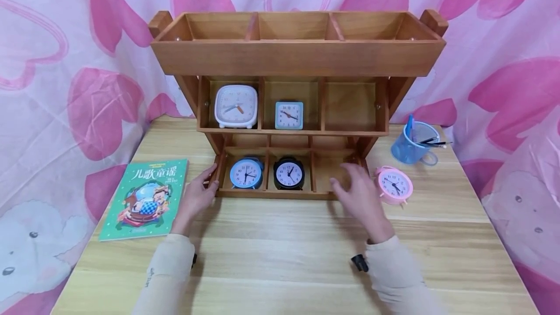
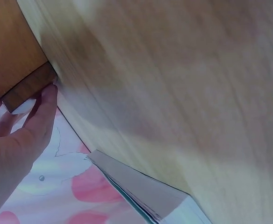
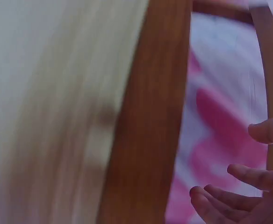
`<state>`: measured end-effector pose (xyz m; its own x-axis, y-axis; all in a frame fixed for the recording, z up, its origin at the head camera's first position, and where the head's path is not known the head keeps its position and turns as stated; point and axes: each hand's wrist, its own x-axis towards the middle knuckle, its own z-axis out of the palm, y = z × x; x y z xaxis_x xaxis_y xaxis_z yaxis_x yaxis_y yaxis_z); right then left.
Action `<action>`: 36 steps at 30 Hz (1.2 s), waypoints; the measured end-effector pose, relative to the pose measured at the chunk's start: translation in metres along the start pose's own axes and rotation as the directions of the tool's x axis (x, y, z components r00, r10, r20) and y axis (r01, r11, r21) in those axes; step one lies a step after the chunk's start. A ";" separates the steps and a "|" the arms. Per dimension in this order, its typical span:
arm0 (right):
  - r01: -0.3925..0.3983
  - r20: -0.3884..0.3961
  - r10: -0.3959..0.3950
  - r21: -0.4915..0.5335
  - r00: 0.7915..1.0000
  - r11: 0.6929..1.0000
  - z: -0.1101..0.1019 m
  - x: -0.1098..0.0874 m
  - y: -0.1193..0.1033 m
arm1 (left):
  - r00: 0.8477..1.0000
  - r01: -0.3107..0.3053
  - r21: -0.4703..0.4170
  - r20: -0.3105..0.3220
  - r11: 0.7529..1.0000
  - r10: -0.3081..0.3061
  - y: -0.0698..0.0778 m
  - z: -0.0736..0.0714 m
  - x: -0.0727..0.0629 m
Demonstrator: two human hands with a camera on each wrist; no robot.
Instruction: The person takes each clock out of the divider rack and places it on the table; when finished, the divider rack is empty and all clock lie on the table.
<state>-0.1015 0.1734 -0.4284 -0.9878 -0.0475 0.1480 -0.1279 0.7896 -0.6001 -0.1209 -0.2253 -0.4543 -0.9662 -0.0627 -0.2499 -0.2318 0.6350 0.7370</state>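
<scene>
A brown wooden shelf (image 1: 297,57) with three tiers of compartments stands on the table. My left hand (image 1: 197,197) grips the lower left corner of the shelf, its fingers against the wooden end (image 2: 31,86) in the left wrist view. At the lower right compartment, my right hand (image 1: 359,198) is spread with nothing in it; the right wrist view shows its fingers apart from the wood. A blue alarm clock (image 1: 246,174) and a black alarm clock (image 1: 289,174) sit in the bottom tier. The middle tier holds a white clock (image 1: 236,106) and a small light-blue square clock (image 1: 288,115).
To the right of my right hand, a pink alarm clock (image 1: 394,186) stands on the table (image 1: 271,256). Behind it is a blue mesh cup (image 1: 407,149) with pens. A green book (image 1: 144,201) lies left of my left hand. A pink patterned curtain (image 1: 109,111) hangs behind.
</scene>
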 end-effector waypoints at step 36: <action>0.024 0.130 -0.022 -0.013 0.991 1.000 0.100 0.042 -0.069 | 0.999 0.030 -0.027 0.012 0.999 -0.030 -0.002 0.000 0.001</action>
<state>-0.1432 0.0560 -0.4597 -0.9879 -0.1442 0.0574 -0.1502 0.7960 -0.5864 -0.1218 -0.2263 -0.4557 -0.9575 -0.0720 -0.2792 -0.2636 0.6115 0.7461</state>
